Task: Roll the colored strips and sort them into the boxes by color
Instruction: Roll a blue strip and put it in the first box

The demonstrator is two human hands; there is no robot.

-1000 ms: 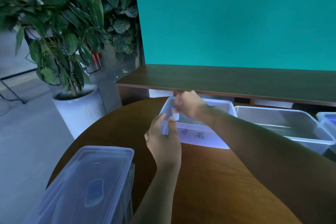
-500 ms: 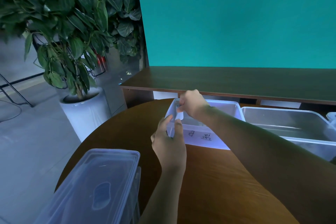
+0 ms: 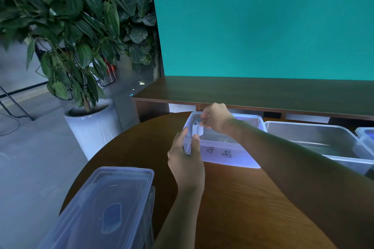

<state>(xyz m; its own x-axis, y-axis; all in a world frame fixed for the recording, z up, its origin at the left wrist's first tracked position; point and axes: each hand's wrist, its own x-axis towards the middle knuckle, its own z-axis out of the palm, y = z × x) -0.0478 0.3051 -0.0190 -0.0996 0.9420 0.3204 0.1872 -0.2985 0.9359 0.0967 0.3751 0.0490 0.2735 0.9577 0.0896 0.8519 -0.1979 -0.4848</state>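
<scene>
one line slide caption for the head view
Right hand rolls a pale strip over the labelled box; left hand grips its corner.

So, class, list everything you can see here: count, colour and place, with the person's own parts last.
Labelled box: one, clear, table's far side.
Rolled strip: one, pale, blue at its end, over the labelled box.
Open boxes: two, clear, right.
Lidded box: one, clear, near left.
Table: one, brown, round.
Potted plant: one, green, white pot, left.
Right hand: pinches the strip.
Left hand: holds the labelled box's corner.
</scene>
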